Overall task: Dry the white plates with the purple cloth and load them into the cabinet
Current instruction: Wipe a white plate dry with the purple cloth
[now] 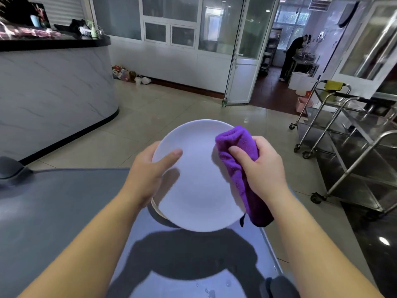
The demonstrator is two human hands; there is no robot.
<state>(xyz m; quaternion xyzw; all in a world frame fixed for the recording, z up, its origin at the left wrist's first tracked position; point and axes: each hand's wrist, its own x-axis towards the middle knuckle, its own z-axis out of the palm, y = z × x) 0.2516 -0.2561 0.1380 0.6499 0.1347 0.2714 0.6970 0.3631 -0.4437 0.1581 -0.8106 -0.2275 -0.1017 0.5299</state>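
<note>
Your left hand (148, 175) grips the white plate (199, 179) by its rim above the desk (53, 211), tilting its face toward you; your right hand (264, 166) presses the bunched purple cloth (236, 147) against it to dry it.

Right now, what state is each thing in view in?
Round white plate: held up, face toward the camera.
Purple fleece cloth: bunched, pressed on the plate's right side.
Left hand: grips the plate's left rim.
Right hand: grips the cloth.
White-framed glass door: open.
</note>
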